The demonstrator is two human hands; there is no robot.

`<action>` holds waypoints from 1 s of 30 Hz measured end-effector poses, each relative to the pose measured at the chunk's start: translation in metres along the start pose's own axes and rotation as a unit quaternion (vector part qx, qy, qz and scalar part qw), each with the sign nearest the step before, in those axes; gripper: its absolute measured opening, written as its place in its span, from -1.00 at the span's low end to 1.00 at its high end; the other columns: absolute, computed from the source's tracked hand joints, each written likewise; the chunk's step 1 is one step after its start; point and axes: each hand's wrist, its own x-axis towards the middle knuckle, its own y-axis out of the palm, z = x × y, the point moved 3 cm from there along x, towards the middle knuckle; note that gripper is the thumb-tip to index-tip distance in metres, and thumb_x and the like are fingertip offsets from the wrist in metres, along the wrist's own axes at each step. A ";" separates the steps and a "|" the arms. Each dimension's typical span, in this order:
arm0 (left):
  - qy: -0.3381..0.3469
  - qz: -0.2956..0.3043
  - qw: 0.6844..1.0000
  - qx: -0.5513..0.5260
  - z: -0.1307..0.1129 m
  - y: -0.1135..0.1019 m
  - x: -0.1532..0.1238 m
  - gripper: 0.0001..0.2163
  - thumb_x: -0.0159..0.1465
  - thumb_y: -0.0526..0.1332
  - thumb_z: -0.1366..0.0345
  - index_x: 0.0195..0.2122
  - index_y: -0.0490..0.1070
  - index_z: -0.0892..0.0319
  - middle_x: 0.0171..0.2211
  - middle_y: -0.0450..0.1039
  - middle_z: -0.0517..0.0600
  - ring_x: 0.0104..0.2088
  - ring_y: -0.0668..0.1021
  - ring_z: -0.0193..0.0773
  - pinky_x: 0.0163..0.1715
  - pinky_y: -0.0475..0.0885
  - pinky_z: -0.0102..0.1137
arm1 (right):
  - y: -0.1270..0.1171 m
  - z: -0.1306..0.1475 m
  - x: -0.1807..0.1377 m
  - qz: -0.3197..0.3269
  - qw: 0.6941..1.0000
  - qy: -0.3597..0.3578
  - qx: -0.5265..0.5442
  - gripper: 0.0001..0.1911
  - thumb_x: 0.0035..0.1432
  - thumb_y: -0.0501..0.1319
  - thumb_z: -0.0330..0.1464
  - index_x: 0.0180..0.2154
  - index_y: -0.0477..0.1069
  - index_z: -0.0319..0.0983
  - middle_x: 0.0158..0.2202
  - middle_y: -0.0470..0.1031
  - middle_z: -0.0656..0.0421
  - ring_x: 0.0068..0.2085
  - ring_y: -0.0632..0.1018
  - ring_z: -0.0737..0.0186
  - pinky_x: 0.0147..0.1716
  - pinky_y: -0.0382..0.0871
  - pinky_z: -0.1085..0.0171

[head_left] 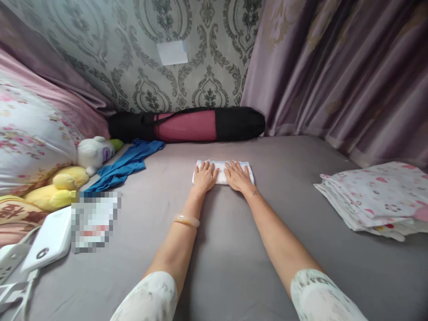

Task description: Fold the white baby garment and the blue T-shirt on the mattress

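Note:
A small folded white cloth (222, 168) lies on the grey bed sheet (234, 249) in the middle of the view. My left hand (205, 176) rests flat on the cloth's left half, fingers stretched out. My right hand (238, 175) lies flat on its right half, fingers spread. Both palms press down on the cloth, side by side. A pale bangle (186, 220) circles my left wrist.
A stack of folded patterned cloths (374, 196) sits at the right. A black and pink rolled bag (187, 125) lies along the wall. At left are a blue garment (125, 165), plush toys (76, 171), a floral pillow (30, 133) and a white power bank (50, 238).

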 end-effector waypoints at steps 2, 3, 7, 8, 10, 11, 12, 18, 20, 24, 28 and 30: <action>-0.014 -0.023 1.000 0.001 0.002 -0.003 0.000 -0.53 0.42 -0.19 0.10 0.22 0.23 0.15 0.31 0.14 0.10 0.32 0.15 -0.08 0.28 0.02 -0.06 | -0.003 -0.005 0.001 -0.019 1.000 0.015 -0.004 -0.40 0.38 -0.30 -0.17 0.34 0.02 -0.19 0.39 -0.07 0.08 0.38 -0.06 0.06 0.28 -0.28 -0.10; -0.023 -0.031 0.999 0.001 0.004 -0.004 0.000 -0.52 0.42 -0.20 0.11 0.23 0.22 0.17 0.31 0.12 0.11 0.33 0.13 -0.08 0.29 0.00 -0.07 | -0.004 -0.008 0.002 -0.032 0.999 0.027 -0.008 -0.40 0.38 -0.30 -0.17 0.34 0.02 -0.20 0.40 -0.08 0.07 0.38 -0.07 0.05 0.28 -0.29 -0.10; -0.046 0.012 0.999 -0.009 0.013 0.001 0.001 -0.50 0.41 -0.21 0.10 0.27 0.17 0.18 0.33 0.09 0.11 0.34 0.09 -0.06 0.29 -0.01 -0.06 | -0.001 -0.020 0.003 -0.039 0.997 0.065 -0.023 -0.39 0.38 -0.28 -0.18 0.33 0.03 -0.27 0.39 -0.07 0.01 0.37 -0.05 0.03 0.28 -0.27 -0.08; -0.050 0.029 0.998 -0.014 0.015 0.003 0.002 -0.50 0.41 -0.20 0.09 0.28 0.15 0.18 0.34 0.07 0.12 0.35 0.08 -0.05 0.29 0.00 -0.05 | 0.001 -0.021 0.003 -0.036 0.997 0.067 -0.026 -0.39 0.38 -0.28 -0.18 0.33 0.03 -0.28 0.39 -0.06 0.01 0.37 -0.04 0.03 0.28 -0.25 -0.06; -0.055 0.048 0.997 -0.024 0.018 0.006 0.003 -0.48 0.41 -0.21 0.07 0.30 0.11 0.18 0.35 0.02 0.13 0.36 0.04 -0.03 0.28 0.00 -0.03 | 0.003 -0.023 0.003 -0.034 0.997 0.065 -0.029 -0.39 0.38 -0.27 -0.18 0.33 0.02 -0.30 0.38 -0.04 0.01 0.37 -0.04 0.03 0.28 -0.24 -0.04; -0.055 0.052 0.997 -0.028 0.019 0.007 0.003 -0.48 0.40 -0.21 0.07 0.30 0.09 0.17 0.36 0.00 0.13 0.36 0.02 -0.02 0.28 0.00 -0.03 | 0.004 -0.023 0.004 -0.034 0.997 0.063 -0.027 -0.39 0.38 -0.27 -0.18 0.33 0.02 -0.30 0.38 -0.04 0.01 0.37 -0.04 0.02 0.28 -0.23 -0.03; -0.054 0.056 0.996 -0.031 0.019 0.008 0.004 -0.47 0.40 -0.22 0.06 0.31 0.07 0.17 0.36 -0.02 0.14 0.36 0.01 -0.02 0.28 -0.01 -0.02 | 0.005 -0.023 0.004 -0.033 0.997 0.062 -0.025 -0.39 0.38 -0.26 -0.18 0.33 0.01 -0.31 0.38 -0.04 0.00 0.37 -0.04 0.02 0.28 -0.22 -0.03; -0.055 0.065 0.996 -0.035 0.019 0.007 0.005 -0.49 0.40 -0.19 0.07 0.30 0.08 0.15 0.36 0.01 0.13 0.36 0.03 -0.02 0.26 0.01 0.01 | 0.004 -0.027 0.008 -0.023 0.998 0.064 -0.011 -0.41 0.38 -0.24 -0.19 0.32 0.05 -0.27 0.37 0.00 0.02 0.36 -0.01 0.01 0.25 -0.14 -0.06; -0.043 0.054 0.997 -0.026 0.020 0.002 0.008 -0.56 0.40 -0.16 0.12 0.25 0.16 0.10 0.31 0.12 0.10 0.33 0.12 -0.06 0.24 0.06 -0.02 | 0.001 -0.028 0.009 -0.034 0.998 0.059 -0.015 -0.44 0.37 -0.20 -0.21 0.29 0.13 -0.24 0.34 0.09 0.00 0.33 0.08 -0.01 0.22 -0.07 -0.08; -0.019 0.080 0.997 0.007 0.028 -0.011 0.024 -0.65 0.34 -0.04 0.34 0.11 0.34 0.10 0.15 0.36 0.11 0.18 0.34 -0.07 0.15 0.21 -0.12 | -0.007 -0.033 0.013 -0.062 0.997 0.044 -0.020 -0.53 0.35 -0.13 -0.32 0.18 0.31 -0.21 0.19 0.34 -0.04 0.19 0.30 -0.01 0.15 0.05 -0.07; -0.025 0.117 0.993 0.015 0.039 -0.021 0.051 -0.69 0.26 0.07 0.39 -0.03 0.46 0.08 0.05 0.46 0.08 0.13 0.39 -0.01 0.08 0.27 -0.12 | -0.010 -0.044 0.020 -0.075 0.996 0.045 -0.012 -0.56 0.33 -0.11 -0.41 0.09 0.41 -0.17 0.13 0.42 0.00 0.12 0.38 0.04 0.11 0.12 0.02; -0.030 0.139 0.990 0.012 0.043 -0.023 0.064 -0.73 0.22 0.13 0.38 -0.08 0.50 0.05 0.01 0.50 0.05 0.09 0.44 -0.02 0.08 0.28 -0.14 | -0.009 -0.048 0.023 -0.084 0.996 0.038 -0.006 -0.56 0.32 -0.10 -0.44 0.07 0.43 -0.15 0.10 0.45 0.03 0.11 0.41 0.08 0.09 0.16 0.09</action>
